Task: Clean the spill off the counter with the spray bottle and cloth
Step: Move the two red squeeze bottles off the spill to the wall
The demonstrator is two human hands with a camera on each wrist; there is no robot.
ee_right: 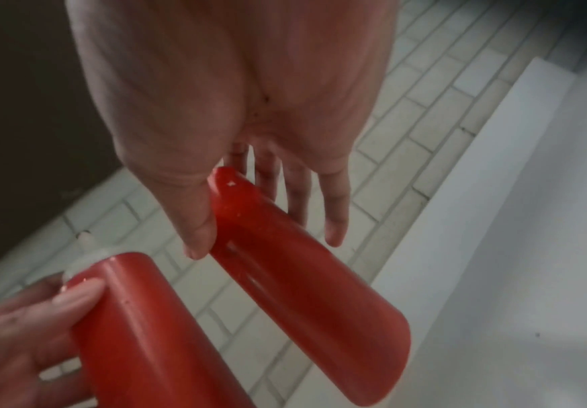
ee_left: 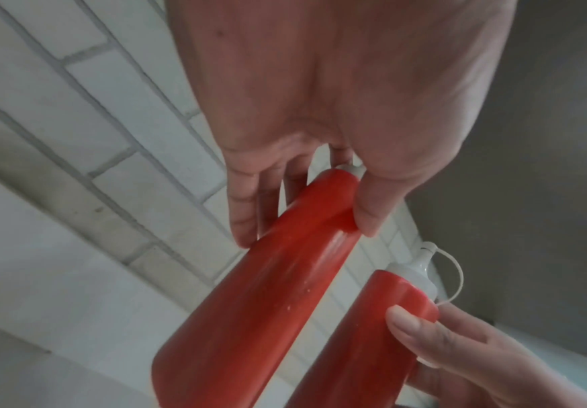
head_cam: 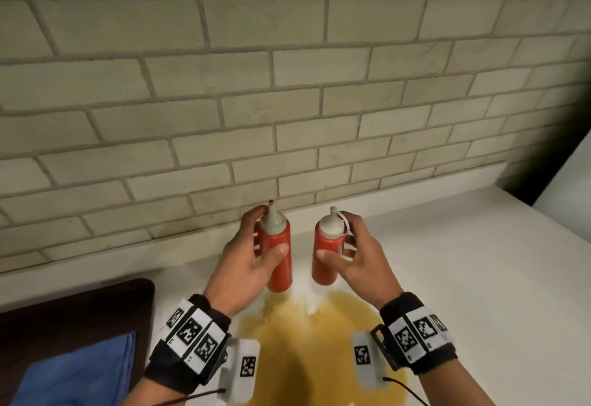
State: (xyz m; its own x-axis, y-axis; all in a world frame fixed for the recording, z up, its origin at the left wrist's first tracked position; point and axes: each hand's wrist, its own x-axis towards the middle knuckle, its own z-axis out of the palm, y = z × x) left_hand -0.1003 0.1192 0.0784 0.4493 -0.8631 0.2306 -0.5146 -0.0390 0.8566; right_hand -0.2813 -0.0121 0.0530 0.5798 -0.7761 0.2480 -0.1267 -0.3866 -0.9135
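A wide yellow spill (head_cam: 307,341) lies on the white counter (head_cam: 463,277) in front of me. At its far edge are two red squeeze bottles with white nozzles. My left hand (head_cam: 267,239) grips the left bottle (head_cam: 280,265) near its top, thumb in front and fingers behind. My right hand (head_cam: 339,242) grips the right bottle (head_cam: 324,268), whose cap has a tether loop. The left wrist view shows the left hand (ee_left: 306,220) round its bottle (ee_left: 257,303). The right wrist view shows the right hand (ee_right: 267,234) round its bottle (ee_right: 302,289). A blue cloth (head_cam: 80,370) lies at the lower left. No spray bottle is in view.
The cloth rests on a dark tray (head_cam: 80,306) at the counter's left. A pale brick wall (head_cam: 287,86) rises directly behind the bottles. The counter runs on to the right and ends at a dark gap (head_cam: 543,166).
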